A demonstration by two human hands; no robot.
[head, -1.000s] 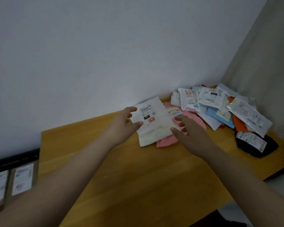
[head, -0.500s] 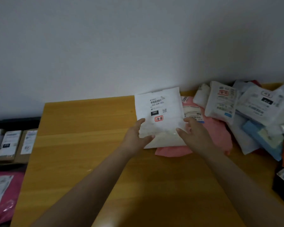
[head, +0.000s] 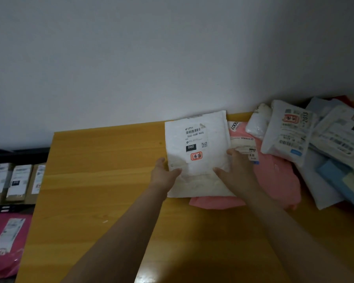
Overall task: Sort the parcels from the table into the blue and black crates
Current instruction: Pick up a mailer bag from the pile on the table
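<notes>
Risk: my left hand (head: 164, 175) and right hand (head: 236, 170) only pinch the white padded mailer's (head: 196, 152) lower edge, so it may slip onto the pink poly parcel (head: 274, 180).

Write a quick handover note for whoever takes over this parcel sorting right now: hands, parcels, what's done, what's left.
Hands: left hand and right hand both grip the white parcel, label 060 facing up.
Parcels: it is held over a pink parcel on the wooden table; more parcels are piled at the table's right end.
Done: brown boxes and a magenta parcel lie beside the table on the left; crate colours unclear.
Left: place the white parcel, then sort the pile.
</notes>
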